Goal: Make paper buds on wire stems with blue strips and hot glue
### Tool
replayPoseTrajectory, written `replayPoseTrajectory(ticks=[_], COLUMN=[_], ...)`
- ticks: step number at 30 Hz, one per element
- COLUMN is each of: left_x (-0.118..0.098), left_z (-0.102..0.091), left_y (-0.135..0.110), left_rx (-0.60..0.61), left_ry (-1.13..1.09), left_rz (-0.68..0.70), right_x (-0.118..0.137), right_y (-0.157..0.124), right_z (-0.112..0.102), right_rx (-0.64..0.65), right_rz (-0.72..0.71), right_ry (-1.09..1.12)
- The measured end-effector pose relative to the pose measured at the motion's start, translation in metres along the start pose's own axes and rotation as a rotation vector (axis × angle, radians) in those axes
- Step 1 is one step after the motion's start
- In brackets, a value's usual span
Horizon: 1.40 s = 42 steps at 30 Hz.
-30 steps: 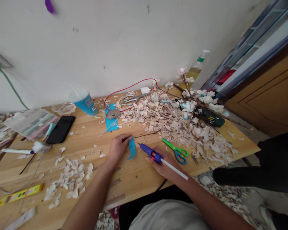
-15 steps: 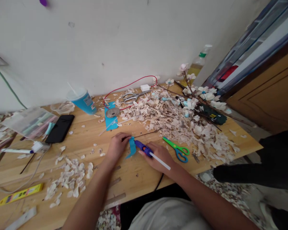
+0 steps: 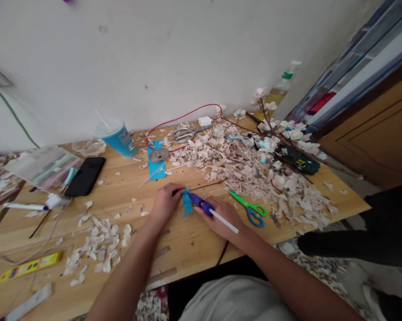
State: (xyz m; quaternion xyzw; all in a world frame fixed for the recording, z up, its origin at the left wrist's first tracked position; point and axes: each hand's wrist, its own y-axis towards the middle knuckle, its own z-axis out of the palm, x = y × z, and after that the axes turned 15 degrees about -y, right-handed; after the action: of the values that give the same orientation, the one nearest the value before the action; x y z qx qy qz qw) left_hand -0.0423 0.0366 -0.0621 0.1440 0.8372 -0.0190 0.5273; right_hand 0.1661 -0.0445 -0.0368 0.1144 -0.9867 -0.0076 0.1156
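Observation:
My right hand (image 3: 222,217) is wrapped round a small blue glue gun (image 3: 201,203), and a white glue stick (image 3: 225,222) juts from its back end. The gun's tip meets or nearly meets a strip of blue paper (image 3: 187,204). My left hand (image 3: 167,200) pinches the top of that strip together with one end of a thin dark twig (image 3: 205,185); the fingertips partly hide this end. To the right of my right hand lie green and blue scissors (image 3: 249,208).
A heap of pale petals (image 3: 230,156) covers the back right, beside a flowering branch (image 3: 281,133). Further left are a blue cup (image 3: 117,137), a phone (image 3: 86,176) and loose petals (image 3: 100,243). Metal scissors (image 3: 187,133) lie near the wall. A person's dark-clothed leg (image 3: 341,245) stands at the right.
The blue strip now hangs straighter and looks shorter, its lower end no longer swept left. Both hands keep nearly the same place, and the view has shifted slightly.

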Motion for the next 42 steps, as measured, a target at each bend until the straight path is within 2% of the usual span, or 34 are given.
replayPoseTrajectory(ticks=[14, 21, 28, 35, 42], left_x=[-0.0008, -0.0030, -0.0039, -0.0040, -0.0029], left_z=[0.0005, -0.0016, -0.0003, -0.0006, -0.0005], left_y=[-0.0002, -0.0008, -0.0006, -0.0003, -0.0010], left_rx=[-0.004, 0.005, -0.002, 0.003, 0.001], left_ry=[-0.013, -0.022, -0.015, -0.018, -0.016], left_rz=[0.017, 0.007, -0.027, -0.029, -0.028], right_x=[0.0010, 0.0015, 0.0021, 0.0017, -0.0002], right_y=[-0.0023, -0.0018, -0.0001, -0.0004, -0.0011], right_z=[0.0071, 0.0043, 0.0064, 0.0060, 0.0016], right_rx=[0.009, -0.029, 0.001, 0.037, 0.029], right_rz=[0.057, 0.023, 0.083, 0.098, 0.049], right_ry=[-0.075, -0.004, -0.053, -0.007, 0.088])
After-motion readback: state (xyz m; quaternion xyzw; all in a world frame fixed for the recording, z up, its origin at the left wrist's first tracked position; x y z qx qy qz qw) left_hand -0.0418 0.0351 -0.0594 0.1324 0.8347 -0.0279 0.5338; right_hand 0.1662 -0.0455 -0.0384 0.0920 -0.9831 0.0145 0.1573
